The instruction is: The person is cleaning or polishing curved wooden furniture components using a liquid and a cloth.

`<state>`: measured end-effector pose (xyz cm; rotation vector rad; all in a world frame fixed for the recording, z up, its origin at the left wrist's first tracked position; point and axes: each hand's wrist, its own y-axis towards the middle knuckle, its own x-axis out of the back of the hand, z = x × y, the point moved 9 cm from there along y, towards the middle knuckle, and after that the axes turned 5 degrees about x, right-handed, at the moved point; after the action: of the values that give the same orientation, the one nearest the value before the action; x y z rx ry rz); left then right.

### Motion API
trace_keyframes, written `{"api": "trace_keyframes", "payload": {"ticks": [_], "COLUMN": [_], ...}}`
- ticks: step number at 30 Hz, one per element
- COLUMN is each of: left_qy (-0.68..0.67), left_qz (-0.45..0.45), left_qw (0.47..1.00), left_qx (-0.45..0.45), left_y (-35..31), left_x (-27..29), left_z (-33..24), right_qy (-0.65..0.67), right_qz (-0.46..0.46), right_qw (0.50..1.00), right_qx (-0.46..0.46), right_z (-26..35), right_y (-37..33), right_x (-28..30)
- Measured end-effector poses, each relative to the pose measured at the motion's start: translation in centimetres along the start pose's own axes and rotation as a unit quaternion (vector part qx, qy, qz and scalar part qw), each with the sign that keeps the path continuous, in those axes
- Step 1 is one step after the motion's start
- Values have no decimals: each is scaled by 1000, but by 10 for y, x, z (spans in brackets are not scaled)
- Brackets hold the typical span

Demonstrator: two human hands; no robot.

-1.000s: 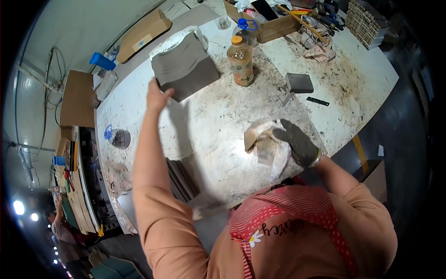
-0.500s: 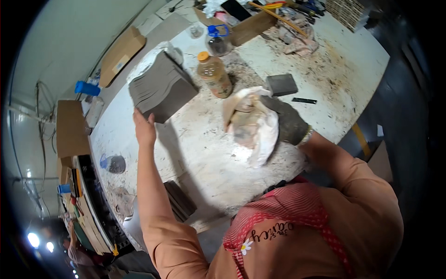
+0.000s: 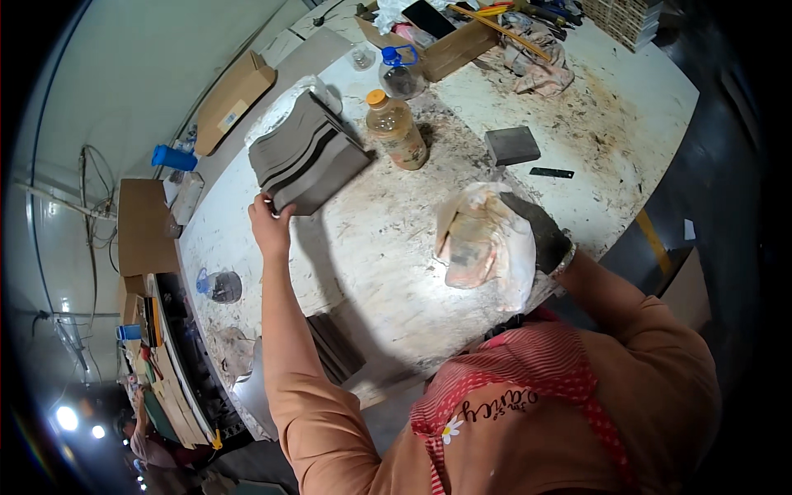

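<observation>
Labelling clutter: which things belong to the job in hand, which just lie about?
In hand:
wavy grey slab stack, left hand at its corner
stained cloth, held by gloved right hand

Likely just lying about:
orange-capped bottle
blue-capped bottle
black phone
wicker basket

A pale wall (image 3: 140, 91) rises at far left, loose cables (image 3: 89, 194) hanging along it. Bright lamps (image 3: 67, 418) glow at near left. Dark floor (image 3: 716, 190) with a yellow stripe (image 3: 652, 242) lies right of the stained white surface (image 3: 384, 239).

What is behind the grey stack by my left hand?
Crumpled white wrapping shows along the far edge of the grey stack. The stack hides whatever else lies directly behind it.
</observation>
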<state>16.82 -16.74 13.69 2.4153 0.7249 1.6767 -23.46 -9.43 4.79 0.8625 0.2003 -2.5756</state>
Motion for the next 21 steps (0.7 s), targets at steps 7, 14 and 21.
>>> {"api": "trace_keyframes", "payload": {"ticks": [7, 14, 21], "left_qy": [-58, -165, -220], "left_qz": [102, 382, 558], "left_qw": [993, 909, 799], "left_qx": [-25, 0, -47], "left_y": [-18, -60, -133], "left_x": [-4, 27, -35], "left_z": [2, -48, -139], "right_qy": [99, 128, -341], "right_qz": [48, 33, 322], "right_qw": [993, 990, 845], "right_qx": [-38, -40, 257], "right_z": [0, -5, 56], "right_y": [-26, -20, -23], "right_x": [-30, -9, -114]}}
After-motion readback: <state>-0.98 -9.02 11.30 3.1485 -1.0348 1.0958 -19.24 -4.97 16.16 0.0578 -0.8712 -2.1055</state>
